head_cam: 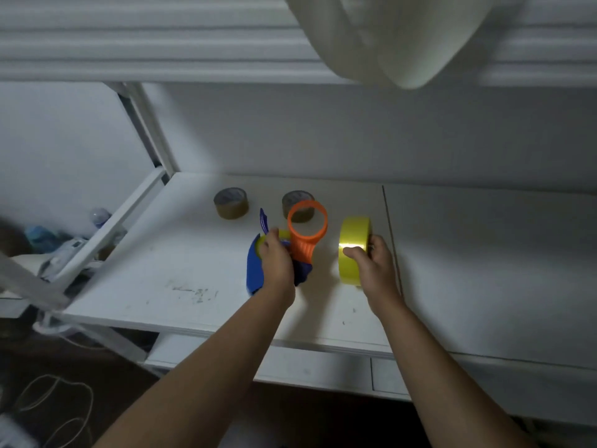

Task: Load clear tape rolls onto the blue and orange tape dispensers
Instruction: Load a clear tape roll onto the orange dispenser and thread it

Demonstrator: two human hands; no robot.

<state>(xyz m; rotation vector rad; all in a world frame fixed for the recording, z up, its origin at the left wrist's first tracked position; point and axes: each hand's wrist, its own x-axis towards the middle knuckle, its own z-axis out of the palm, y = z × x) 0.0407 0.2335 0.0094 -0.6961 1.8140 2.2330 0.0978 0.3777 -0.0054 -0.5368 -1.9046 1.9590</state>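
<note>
Both hands full over the white desk (181, 253), loading not finished.

The left hand (276, 263) grips the blue dispenser (254, 270), a yellowish roll (260, 242) seemingly seated, orange dispenser (307, 226) touching; juggling both could knock it off. The right hand (376, 263) clutches the loose clear tape roll (353, 250), which might roll away if released. The brown rolls' (231, 203) printing is too blurred to read.

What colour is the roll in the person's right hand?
Glossy yellow-tinted tape roll, held in the right hand; head view.
</note>
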